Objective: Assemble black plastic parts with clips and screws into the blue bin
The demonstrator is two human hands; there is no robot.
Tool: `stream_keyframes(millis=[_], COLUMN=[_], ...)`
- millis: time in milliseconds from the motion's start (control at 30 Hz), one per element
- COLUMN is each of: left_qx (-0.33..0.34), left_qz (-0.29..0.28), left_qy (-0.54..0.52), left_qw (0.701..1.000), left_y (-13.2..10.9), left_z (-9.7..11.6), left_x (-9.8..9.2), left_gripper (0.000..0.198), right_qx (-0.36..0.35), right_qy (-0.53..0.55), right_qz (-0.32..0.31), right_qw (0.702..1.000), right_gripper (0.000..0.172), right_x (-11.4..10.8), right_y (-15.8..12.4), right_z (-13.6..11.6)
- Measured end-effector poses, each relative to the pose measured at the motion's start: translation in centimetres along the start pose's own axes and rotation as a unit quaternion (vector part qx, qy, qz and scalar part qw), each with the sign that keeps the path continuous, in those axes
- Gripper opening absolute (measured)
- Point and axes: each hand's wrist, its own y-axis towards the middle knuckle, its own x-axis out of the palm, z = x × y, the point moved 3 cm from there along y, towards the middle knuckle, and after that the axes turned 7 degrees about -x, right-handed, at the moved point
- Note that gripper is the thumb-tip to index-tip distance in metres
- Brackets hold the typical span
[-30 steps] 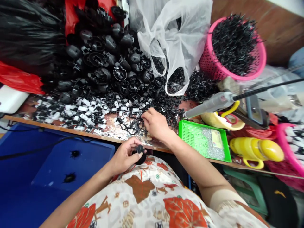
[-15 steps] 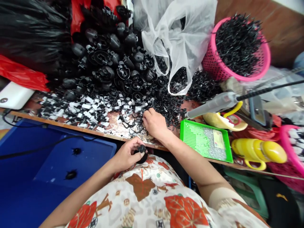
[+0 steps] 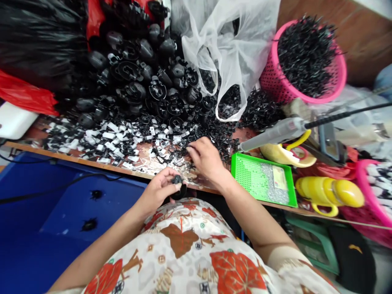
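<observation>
My left hand (image 3: 157, 188) is closed around a black plastic part (image 3: 177, 179) with a round base, held just off the front edge of the workbench. Over the bench, my right hand (image 3: 207, 158) has its thumb and fingers drawn together in a pinch. Whatever sits at those fingertips is too small and dark to name. Beside them lie small black clips (image 3: 167, 154) and thin pale sticks (image 3: 147, 163). To the left spreads a heap of small white and black pieces (image 3: 113, 136).
Black rounded housings (image 3: 145, 49) pile up at the back. On the right are a green tray (image 3: 249, 175), a grey electric screwdriver (image 3: 272, 134), a yellow bottle (image 3: 332, 191) and a pink basket (image 3: 272, 77). A blue bin (image 3: 67, 204) holds two black parts, below the bench at left.
My right hand has shifted slightly right and turned, its fingers still bunched by the black clips. My left hand has moved a little up and left with the black plastic part.
</observation>
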Motion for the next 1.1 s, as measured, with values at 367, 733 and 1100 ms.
stream_keyframes(millis=[367,733,1100], left_qx=[0.046,0.052,0.066], left_qz=[0.063,0.068,0.076], left_qy=[0.037,0.110,0.162], left_qw=[0.996,0.990,0.982], left_y=[2.0,2.3,2.1], left_z=[1.3,1.4,0.8], left_x=[2.8,3.6,3.5], left_gripper=[0.030,0.024,0.019], right_qx=[0.140,0.076,0.139], right_qy=[0.326,0.231,0.261], right_qz=[0.069,0.088,0.055], right_qw=[0.933,0.966,0.954], right_gripper=[0.021,0.028,0.036], right_x=[0.2,-0.1,0.5], right_y=[-5.3,-7.4,-8.0], right_z=[0.1,-0.6,-0.6])
